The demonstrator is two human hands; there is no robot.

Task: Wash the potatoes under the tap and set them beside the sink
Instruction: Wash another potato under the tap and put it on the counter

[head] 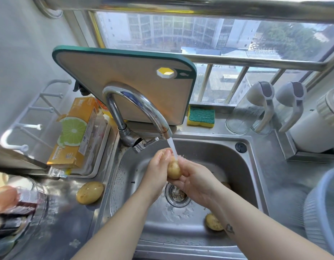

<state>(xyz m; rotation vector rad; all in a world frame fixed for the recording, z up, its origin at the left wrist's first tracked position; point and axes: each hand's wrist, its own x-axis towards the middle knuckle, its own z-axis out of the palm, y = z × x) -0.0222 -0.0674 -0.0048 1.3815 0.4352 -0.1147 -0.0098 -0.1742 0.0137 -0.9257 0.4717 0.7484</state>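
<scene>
Both hands, the left hand (158, 166) and right hand (195, 182), clasp one potato (173, 170) together under the tap (143, 107) stream above the sink (256, 166). A washed potato (89, 192) lies on the counter left of it; another potato (213, 222) sits in the basin

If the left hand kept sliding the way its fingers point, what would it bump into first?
Most likely the water stream, right by the fingertips of the left hand holding the potato. Past that, the back wall of the sink under the tap. Depth is hard to judge here.
</scene>
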